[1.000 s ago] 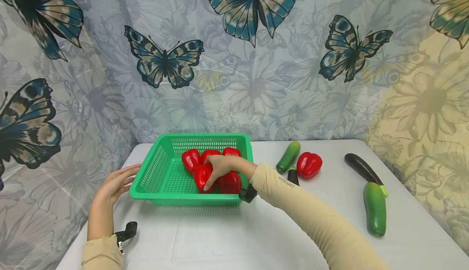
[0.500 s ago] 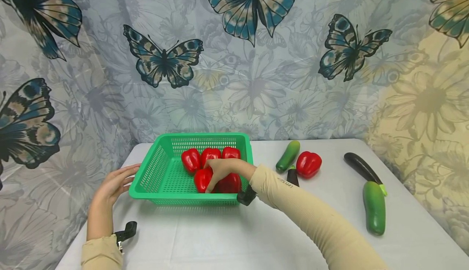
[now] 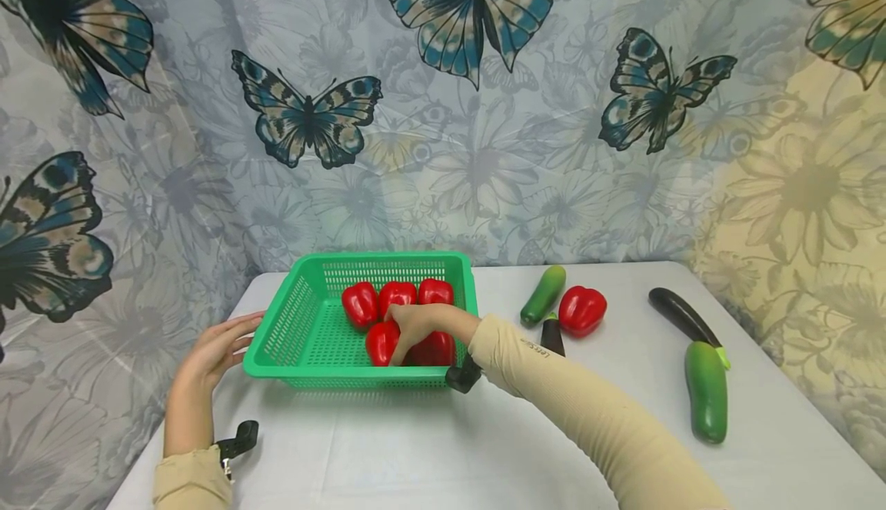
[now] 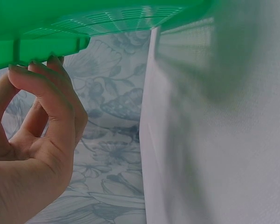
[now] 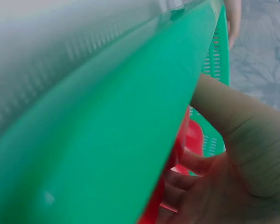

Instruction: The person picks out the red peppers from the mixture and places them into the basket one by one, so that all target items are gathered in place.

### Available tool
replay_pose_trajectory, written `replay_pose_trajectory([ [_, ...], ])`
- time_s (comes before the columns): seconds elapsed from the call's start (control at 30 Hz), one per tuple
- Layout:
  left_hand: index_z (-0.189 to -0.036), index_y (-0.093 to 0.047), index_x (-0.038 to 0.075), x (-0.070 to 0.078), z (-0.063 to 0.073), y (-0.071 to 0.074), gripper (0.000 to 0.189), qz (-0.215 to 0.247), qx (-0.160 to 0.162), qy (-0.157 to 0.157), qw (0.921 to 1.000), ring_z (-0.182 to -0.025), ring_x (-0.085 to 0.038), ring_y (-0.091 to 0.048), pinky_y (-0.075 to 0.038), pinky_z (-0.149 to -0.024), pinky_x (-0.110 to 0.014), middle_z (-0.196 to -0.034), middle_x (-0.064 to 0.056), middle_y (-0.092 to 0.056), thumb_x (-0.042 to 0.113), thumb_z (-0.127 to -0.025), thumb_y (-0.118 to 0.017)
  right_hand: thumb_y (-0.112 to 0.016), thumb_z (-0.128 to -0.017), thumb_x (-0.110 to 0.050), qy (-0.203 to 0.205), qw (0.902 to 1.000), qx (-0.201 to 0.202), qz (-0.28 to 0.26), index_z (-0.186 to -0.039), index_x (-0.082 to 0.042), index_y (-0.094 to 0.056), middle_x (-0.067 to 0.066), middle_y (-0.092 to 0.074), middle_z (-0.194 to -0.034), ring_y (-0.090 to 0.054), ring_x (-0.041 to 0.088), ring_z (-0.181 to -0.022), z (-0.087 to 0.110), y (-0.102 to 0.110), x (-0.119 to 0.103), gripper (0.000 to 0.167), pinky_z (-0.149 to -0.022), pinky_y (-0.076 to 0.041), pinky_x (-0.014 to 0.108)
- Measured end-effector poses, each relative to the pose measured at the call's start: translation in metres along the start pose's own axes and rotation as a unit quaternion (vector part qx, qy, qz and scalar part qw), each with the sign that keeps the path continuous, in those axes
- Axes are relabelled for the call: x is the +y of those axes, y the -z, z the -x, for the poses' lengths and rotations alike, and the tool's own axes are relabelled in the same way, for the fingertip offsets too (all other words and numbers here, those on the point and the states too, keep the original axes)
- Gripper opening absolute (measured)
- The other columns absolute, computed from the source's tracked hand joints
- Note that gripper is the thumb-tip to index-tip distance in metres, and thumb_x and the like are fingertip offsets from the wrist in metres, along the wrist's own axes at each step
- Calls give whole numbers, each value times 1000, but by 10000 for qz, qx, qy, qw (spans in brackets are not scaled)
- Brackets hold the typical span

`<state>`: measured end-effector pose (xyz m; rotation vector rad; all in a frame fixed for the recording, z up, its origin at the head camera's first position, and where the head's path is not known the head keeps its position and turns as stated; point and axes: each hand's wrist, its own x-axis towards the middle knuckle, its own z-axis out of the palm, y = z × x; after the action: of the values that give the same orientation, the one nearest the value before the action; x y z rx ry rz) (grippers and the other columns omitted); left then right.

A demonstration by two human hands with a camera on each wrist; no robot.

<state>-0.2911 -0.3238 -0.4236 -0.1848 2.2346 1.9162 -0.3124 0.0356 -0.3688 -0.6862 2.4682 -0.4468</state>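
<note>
In the head view, several red bell peppers sit in the right half of a green plastic basket [image 3: 298, 371]. My right hand [image 3: 418, 324] reaches in over the right wall. Its thumb and fingers curve about the right side of a red bell pepper [image 3: 379, 343] at the front. In the right wrist view the basket wall [image 5: 107, 121] hides most of that pepper, and the fingers [image 5: 182, 182] bend against red skin. At the basket's left side, fingertips of my left hand [image 3: 216, 350] touch the rim. The left wrist view shows these bent fingers [image 4: 56, 100] under the rim's edge.
Right of the basket lie a cucumber [image 3: 544, 295], a red bell pepper [image 3: 582, 311] and a partly covered eggplant [image 3: 551, 336]. Farther right are another eggplant [image 3: 681, 315] and a thick green cucumber [image 3: 707, 392]. A butterfly-print cloth [image 3: 484, 187] hangs behind the white table [image 3: 388, 448].
The front bell pepper has sunk lower in the basket. My right hand has come down and slightly right, its thumb now at the pepper's right edge. The left hand has stayed at the rim.
</note>
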Motion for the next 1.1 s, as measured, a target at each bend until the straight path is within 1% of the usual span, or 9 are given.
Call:
replay_pose_trajectory([
  [0.13,-116,-68,32,0,0,0,22,-20,-5,-23,10000,-91,4,-64,-54,-80,-22,-98,29,-62,38,-94,-65,-83,-76,-31,37,9999,76,91,-138,-12,-45,3,-56,-123,-52,17,-111,0,-1,1,75,-89,-55,37],
  [0.23,-119,-68,31,0,0,0,27,-89,27,-9,10000,-92,4,-63,-54,-80,-22,-99,30,-60,40,-93,-65,-83,-76,-30,49,9999,128,87,-137,-12,-46,2,-56,-122,-52,16,-110,1,-2,2,74,-89,-55,37],
  [0.4,-126,-65,29,-1,1,0,36,-217,63,42,9997,-93,5,-60,-53,-82,-22,-101,31,-56,43,-93,-65,-84,-74,-34,81,9998,177,31,-139,-12,-46,3,-55,-124,-50,16,-113,3,1,2,78,-87,-56,35],
  [0.57,-128,-64,29,-2,0,0,37,-286,53,5,9996,-93,5,-60,-52,-82,-22,-102,32,-56,44,-93,-64,-84,-74,-36,142,9992,224,-302,-139,-11,-46,6,-54,-129,-51,19,-116,7,9,4,79,-87,-55,36],
  [0.7,-124,-66,32,-2,0,0,32,-249,56,-37,9997,-93,5,-60,-53,-82,-22,-101,32,-57,43,-93,-64,-83,-75,-36,223,9979,242,-549,-139,-11,-46,9,-55,-131,-53,21,-117,10,16,6,78,-87,-55,36],
  [0.9,-119,-68,34,-3,0,0,26,-217,59,-140,9996,-92,4,-62,-54,-81,-23,-100,32,-59,40,-94,-64,-84,-74,-38,291,9953,367,-852,-139,-11,-47,10,-55,-134,-55,21,-115,14,23,12,79,-83,-56,34],
  [1.0,-119,-68,33,-3,1,1,26,-235,39,-170,9996,-93,4,-62,-54,-81,-23,-100,32,-59,40,-94,-64,-83,-76,-37,433,9924,423,-1075,-139,-9,-48,12,-54,-136,-56,22,-115,17,26,16,77,-84,-55,34],
  [1.1,-122,-67,32,-4,1,1,30,-277,44,-148,9995,-94,5,-60,-53,-82,-22,-102,32,-56,41,-94,-64,-81,-79,-35,615,9897,502,-1189,-139,-7,-48,14,-53,-138,-54,26,-120,19,28,21,74,-87,-55,35],
])
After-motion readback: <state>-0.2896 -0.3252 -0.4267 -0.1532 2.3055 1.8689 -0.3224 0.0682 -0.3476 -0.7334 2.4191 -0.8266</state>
